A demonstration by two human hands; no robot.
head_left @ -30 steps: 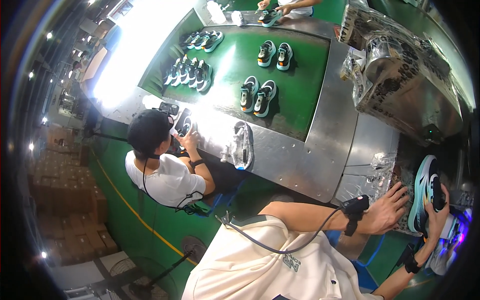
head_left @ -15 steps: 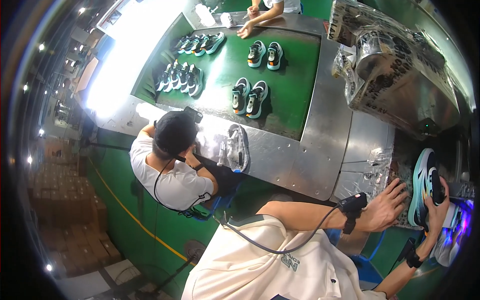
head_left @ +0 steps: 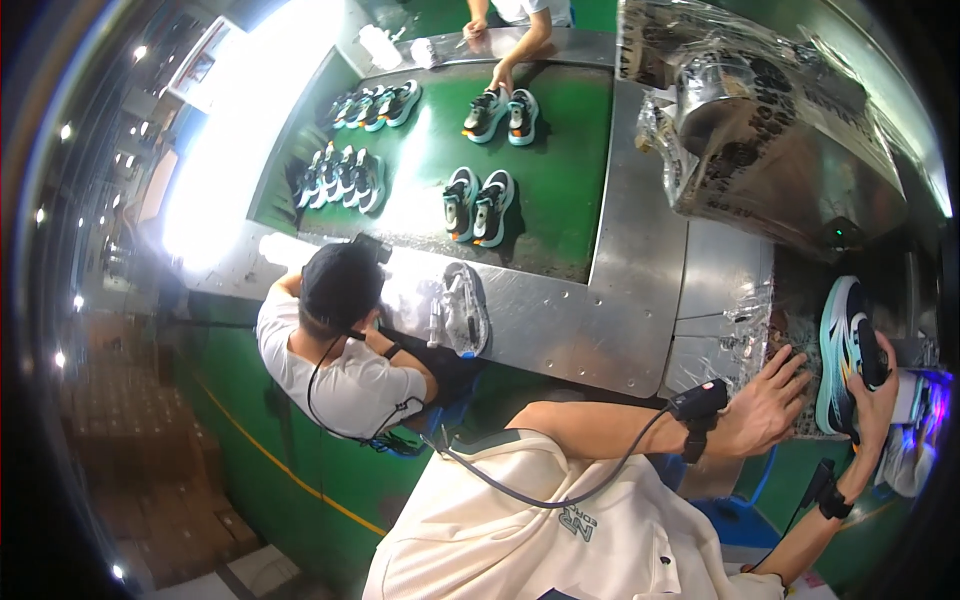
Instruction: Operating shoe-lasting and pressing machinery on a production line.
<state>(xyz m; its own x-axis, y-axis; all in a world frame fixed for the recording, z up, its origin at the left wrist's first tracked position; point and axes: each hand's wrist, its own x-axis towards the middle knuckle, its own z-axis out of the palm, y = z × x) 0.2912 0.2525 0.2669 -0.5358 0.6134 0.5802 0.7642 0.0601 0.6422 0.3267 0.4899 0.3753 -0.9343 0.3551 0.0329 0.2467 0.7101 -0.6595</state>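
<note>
At the far right, my right hand (head_left: 876, 398) grips a black, white and turquoise sneaker (head_left: 836, 362). The shoe is tilted on its side, toe away from me, its pale turquoise sole facing left. My thumb lies over the shoe's upper and my fingers go round its far side. Just left of the shoe, my left hand (head_left: 768, 405) has its fingers stretched out and apart, with nothing in it. Its fingertips are by the speckled worktop (head_left: 790, 350) and seem not to touch the shoe.
Ahead is a machine wrapped in clear plastic (head_left: 770, 130). A green conveyor belt (head_left: 400, 215) carries several similar sneakers (head_left: 490, 208), framed by a metal table (head_left: 625, 335). A seated co-worker (head_left: 335, 340) is at left; another co-worker's hand (head_left: 502, 76) is at the far side.
The far co-worker's hand has moved down onto one of the sneakers, which now sits turned at an angle. My view has shifted slightly; both my hands keep nearly the same pose.
</note>
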